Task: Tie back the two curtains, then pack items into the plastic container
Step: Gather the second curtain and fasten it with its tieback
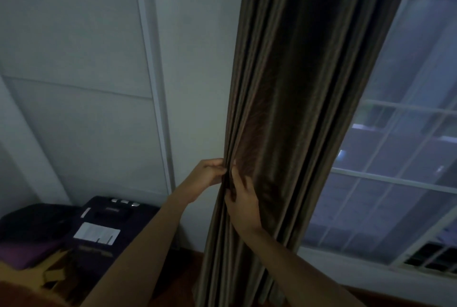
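My left hand (209, 173) pinches the left-edge folds of the gathered brown curtain (299, 79). My right hand (243, 205) grips adjacent folds just below, fingers curled. The curtain hangs between wall (197, 59) and window (400, 148).

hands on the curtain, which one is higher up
The left hand: it pinches the curtain just above the right hand, which holds the folds lower down.

Bare forearms, bare left hand (207, 173), right hand (243, 204)

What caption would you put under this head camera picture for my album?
A person's left hand and right hand pinch the gathered brown curtain beside a window.
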{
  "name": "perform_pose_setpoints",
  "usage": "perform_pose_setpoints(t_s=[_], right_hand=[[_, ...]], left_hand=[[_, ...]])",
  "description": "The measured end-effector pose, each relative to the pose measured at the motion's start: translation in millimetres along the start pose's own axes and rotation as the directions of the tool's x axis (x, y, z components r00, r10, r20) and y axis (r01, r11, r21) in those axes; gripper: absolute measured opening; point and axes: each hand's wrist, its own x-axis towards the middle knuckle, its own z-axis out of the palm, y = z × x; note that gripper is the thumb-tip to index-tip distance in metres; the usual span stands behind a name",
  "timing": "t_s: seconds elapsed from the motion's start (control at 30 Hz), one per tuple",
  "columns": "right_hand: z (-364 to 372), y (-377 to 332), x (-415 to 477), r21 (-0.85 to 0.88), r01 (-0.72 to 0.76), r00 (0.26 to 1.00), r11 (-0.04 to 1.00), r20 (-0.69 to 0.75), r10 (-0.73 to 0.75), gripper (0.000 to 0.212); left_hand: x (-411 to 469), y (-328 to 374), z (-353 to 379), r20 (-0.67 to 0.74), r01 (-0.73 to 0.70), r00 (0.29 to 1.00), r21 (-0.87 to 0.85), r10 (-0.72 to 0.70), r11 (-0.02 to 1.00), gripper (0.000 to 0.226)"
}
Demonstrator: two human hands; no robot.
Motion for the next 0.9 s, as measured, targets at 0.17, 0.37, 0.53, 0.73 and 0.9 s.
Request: perform_pose_setpoints(t_s=[0.17,0.37,0.53,0.73,0.9], right_hand=[[0,-4,-9,0.076,-0.046,0.994,0.996,0.102,0.038,0.074],[-18,5,-8,0.105,0.036,0.988,0.994,0.147,-0.052,0.057],[-69,19,40,-0.036,0.072,0.957,0.997,-0.278,-0.08,0.054],[-118,35,95,0.052,0.092,0.9,0.994,-0.433,-0.06,0.069],[-116,57,102,0.092,0.029,0.911,0.995,-0.413,0.011,0.08]], left_hand=[[4,1,7,-0.021,-0.044,0.999,0.138,0.048,0.99,0.016],[17,-11,8,-0.182,-0.159,0.939,0.521,0.291,0.839,0.035],[24,-13,6,-0.213,-0.164,0.922,0.544,0.324,0.823,0.037],[28,-13,3,-0.222,-0.112,0.96,0.253,0.17,0.961,0.029],[37,-18,9,-0.237,-0.133,0.95,0.281,0.203,0.95,0.055]])
